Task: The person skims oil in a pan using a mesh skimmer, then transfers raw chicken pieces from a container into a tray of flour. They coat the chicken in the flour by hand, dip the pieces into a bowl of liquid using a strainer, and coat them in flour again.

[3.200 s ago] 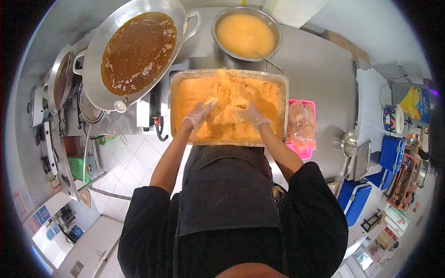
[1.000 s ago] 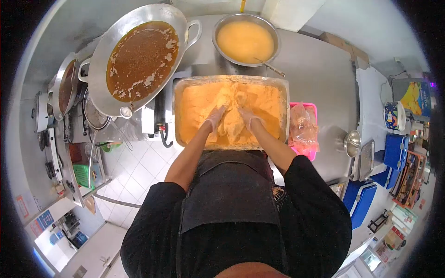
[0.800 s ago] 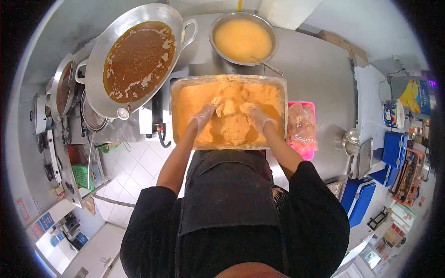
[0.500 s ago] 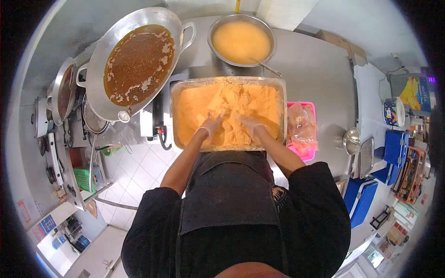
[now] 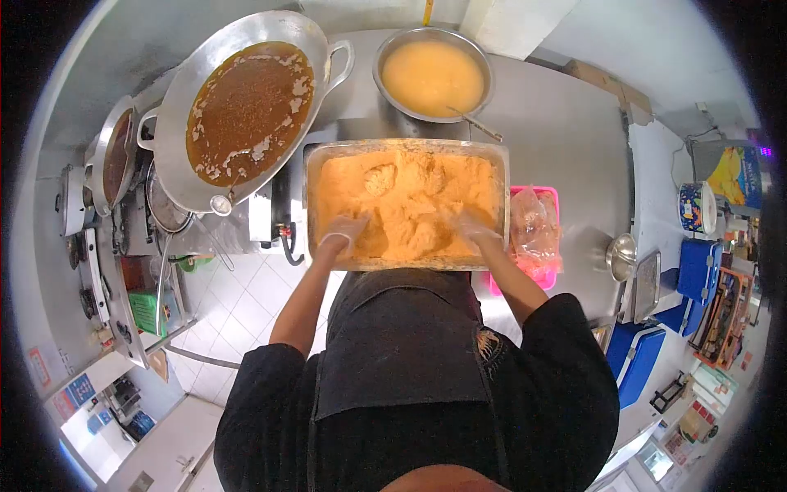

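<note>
A metal tray [image 5: 502, 164] stands before me, filled with loose orange breading flour [image 5: 344, 176]. Coated lumps, probably chicken pieces, show in it, one rounded lump [image 5: 379, 180] near the far side. My left hand [image 5: 348, 229], in a clear plastic glove, lies in the flour at the near left, fingers stretched out and partly dusted over. At the near right, my right hand [image 5: 472, 227], gloved too, sinks its outstretched fingers into the flour. Neither hand visibly grips anything; the fingertips are partly buried.
Behind the tray is a steel bowl [image 5: 385, 82] of yellowish liquid with a utensil handle [image 5: 487, 129]. A large wok [image 5: 174, 123] of brown oil stands at left, a strainer [image 5: 220, 205] by its rim. Right of the tray, a pink basket [image 5: 555, 215] holds bagged raw meat [image 5: 533, 225].
My hands have moved apart from the tray's middle, left hand leftward and right hand rightward, both slightly nearer me. Coated lumps and hollows now show in the flour.
</note>
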{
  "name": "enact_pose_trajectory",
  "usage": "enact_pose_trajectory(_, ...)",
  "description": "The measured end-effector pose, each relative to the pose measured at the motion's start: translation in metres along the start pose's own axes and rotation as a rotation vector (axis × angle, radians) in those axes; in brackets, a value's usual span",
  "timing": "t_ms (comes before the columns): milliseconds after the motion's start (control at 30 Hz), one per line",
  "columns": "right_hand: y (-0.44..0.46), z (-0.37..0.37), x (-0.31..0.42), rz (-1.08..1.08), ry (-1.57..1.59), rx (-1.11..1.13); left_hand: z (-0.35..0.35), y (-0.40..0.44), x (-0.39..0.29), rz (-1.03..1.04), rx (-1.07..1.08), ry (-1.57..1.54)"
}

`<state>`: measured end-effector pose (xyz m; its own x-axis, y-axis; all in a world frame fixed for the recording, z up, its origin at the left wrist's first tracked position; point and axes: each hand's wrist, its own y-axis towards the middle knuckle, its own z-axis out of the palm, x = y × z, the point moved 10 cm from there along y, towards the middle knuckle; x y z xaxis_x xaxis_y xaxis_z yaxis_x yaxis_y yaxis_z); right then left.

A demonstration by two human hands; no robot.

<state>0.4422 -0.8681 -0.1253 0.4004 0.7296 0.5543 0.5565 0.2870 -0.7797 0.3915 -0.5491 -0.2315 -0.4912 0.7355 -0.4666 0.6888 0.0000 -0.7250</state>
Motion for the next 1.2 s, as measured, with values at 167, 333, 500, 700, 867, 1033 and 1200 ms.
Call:
enact_pose_trajectory(167,0.076,0.091,-0.028,0.149,0.529,0.051,0.041,-0.009,-0.077,-0.067,0.151,-0.445)
enact_pose_trajectory(333,0.066,0.059,-0.017,0.017,0.352,0.068,0.012,0.0,-0.078,0.131,0.059,-0.575)
enact_pose_trajectory(500,0.075,-0.03,-0.048,-0.134,-0.33,-0.034,-0.078,-0.031,-0.054,-0.164,-0.218,-0.44)
enact_pose_trajectory(700,0.099,-0.035,0.008,0.154,0.186,-0.243,-0.023,0.108,-0.035,-0.062,-0.129,-0.404)
enact_pose_trajectory(867,0.122,0.022,0.006,0.086,0.458,-0.108,0.001,0.053,-0.109,-0.106,0.178,-0.875)
enact_pose_trajectory(1033,0.043,0.008,0.052,-0.179,0.606,0.009,-0.054,-0.025,-0.102,0.072,0.083,-0.579)
enact_pose_trajectory(1200,0.033,-0.029,-0.035,0.11,0.142,-0.198,-0.053,-0.021,-0.017,-0.048,-0.099,-0.043)
